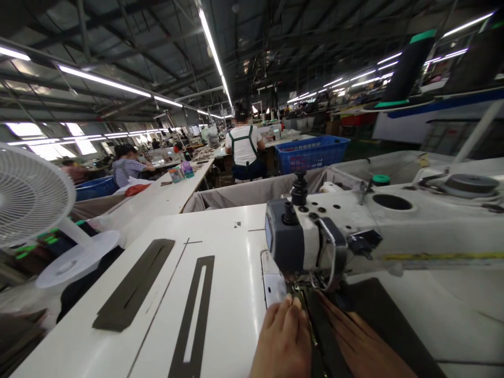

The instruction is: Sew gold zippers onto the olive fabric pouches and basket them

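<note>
Below the needle area of a sewing machine (305, 247) lies dark olive fabric (388, 299) with a gold-toothed zipper (312, 332) running lengthwise between my hands. My left hand (285, 336) is on the zipper's left side, fingers bent and close together, their tips pressing the fabric edge close to the presser foot. My right hand (360, 341) lies flat on the fabric right of the zipper, fingers stretched toward the needle. The needle and foot are mostly hidden by the machine head. Left of my hands, a dark slotted strip (208, 283) rests on the white table (232, 294).
A stack of dark slit fabric pieces (136, 286) lies farther left, near a white fan (79, 252). Beyond the table are a grey cloth bin (232, 195), a blue basket (315, 152) and a seated person (244, 144). Thread cones (407, 68) stand upper right.
</note>
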### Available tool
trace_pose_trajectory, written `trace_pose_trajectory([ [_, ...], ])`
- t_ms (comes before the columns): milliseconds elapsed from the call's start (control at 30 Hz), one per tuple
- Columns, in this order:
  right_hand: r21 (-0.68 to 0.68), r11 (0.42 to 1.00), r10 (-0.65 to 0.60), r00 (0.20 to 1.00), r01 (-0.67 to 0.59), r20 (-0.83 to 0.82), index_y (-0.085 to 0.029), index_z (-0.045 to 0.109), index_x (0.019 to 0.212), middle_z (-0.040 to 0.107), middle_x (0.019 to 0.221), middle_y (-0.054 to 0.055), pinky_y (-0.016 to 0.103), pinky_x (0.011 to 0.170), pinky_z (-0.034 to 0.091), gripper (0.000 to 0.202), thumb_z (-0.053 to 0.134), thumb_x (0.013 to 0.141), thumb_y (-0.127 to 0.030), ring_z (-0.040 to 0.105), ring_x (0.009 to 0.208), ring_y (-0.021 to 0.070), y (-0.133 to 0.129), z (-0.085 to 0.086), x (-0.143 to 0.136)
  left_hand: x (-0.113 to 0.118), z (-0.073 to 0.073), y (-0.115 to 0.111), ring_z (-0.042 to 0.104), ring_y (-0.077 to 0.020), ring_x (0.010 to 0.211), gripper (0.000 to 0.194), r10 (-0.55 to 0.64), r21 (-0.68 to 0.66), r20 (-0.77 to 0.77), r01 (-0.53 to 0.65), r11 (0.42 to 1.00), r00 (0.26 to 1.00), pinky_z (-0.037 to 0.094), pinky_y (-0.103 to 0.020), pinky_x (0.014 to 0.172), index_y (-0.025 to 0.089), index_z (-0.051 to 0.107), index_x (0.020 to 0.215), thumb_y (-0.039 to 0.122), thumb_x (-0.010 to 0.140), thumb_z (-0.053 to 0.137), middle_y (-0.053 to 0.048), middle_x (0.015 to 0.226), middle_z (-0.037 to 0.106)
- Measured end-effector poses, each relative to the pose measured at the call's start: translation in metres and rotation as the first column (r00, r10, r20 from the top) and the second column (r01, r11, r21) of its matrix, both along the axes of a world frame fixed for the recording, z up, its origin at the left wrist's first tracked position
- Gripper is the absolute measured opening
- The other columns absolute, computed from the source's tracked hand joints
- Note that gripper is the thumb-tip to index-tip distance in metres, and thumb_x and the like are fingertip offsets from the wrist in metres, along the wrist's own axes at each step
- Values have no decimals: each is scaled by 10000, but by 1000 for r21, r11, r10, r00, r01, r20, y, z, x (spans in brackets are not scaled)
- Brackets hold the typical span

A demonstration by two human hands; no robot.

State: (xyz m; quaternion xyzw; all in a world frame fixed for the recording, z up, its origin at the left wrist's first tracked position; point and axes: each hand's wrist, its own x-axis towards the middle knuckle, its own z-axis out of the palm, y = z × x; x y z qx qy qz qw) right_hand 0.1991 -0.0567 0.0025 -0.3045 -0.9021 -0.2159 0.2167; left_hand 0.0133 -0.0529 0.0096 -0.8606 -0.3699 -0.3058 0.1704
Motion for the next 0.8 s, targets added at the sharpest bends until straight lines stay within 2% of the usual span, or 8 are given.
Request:
trace_pose_trajectory([
  [133, -28, 1000, 10, 1000, -10, 3, -31, 331, 1368, 548, 1243, 145, 366, 843, 511, 622, 418, 780, -216, 545, 1101, 243, -2, 8, -1, 0, 3, -2, 596, -229, 990, 300, 3, -40, -51, -5, 999, 999, 498, -331, 790, 75, 589, 995, 65, 920, 298, -120, 1028, 643],
  [267, -46, 999, 6, 1000, -5, 14, -13, 339, 1358, 545, 1238, 169, 389, 875, 494, 634, 437, 759, -197, 580, 1045, 243, -1, 10, -3, -2, 2, -3, 562, -245, 1054, 310, -3, -104, -126, -10, 995, 992, 491, -364, 830, 72, 570, 1064, 72, 921, 295, -144, 1078, 622],
  [533, -66, 998, -10, 1000, 10, -12, -52, 388, 1342, 537, 1252, 148, 380, 892, 480, 590, 458, 781, -219, 556, 1088, 246, 0, 18, -5, -2, 0, 4, 619, -238, 894, 328, 8, -60, -94, -14, 998, 996, 549, -362, 753, 82, 568, 1050, 70, 925, 265, -145, 994, 628],
  [800, -161, 987, 11, 996, -25, -84, -125, 357, 1373, 519, 1279, 125, 396, 945, 443, 577, 476, 815, -215, 524, 1133, 240, 7, 2, -2, -4, 4, 9, 607, -249, 872, 192, -62, -52, -126, 56, 997, 990, 555, -357, 744, 53, 556, 1000, 63, 891, 398, -154, 960, 600],
])
